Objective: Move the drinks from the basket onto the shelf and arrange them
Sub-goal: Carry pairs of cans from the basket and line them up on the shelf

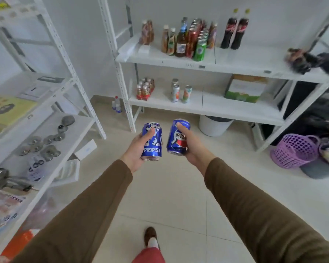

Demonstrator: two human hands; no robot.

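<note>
My left hand [136,149] grips a blue Pepsi can [152,147], held upright in front of me. My right hand [192,147] grips a second blue Pepsi can [176,139], tilted slightly. Both cans hang over the floor, short of the white shelf unit [226,63]. Its upper shelf carries bottles and a row of red and green cans [197,38], plus two dark cola bottles [235,29]. The lower shelf [217,109] holds a pack of small bottles [145,89] and slim cans [180,92]. A purple basket [294,150] sits on the floor at the right.
A second white rack [51,130] with metal utensils and papers stands at the left. A white bin [214,125] sits under the lower shelf, a green and white carton [245,88] on it. Dark bags lie at the right. My foot [150,238] is on the tiled floor.
</note>
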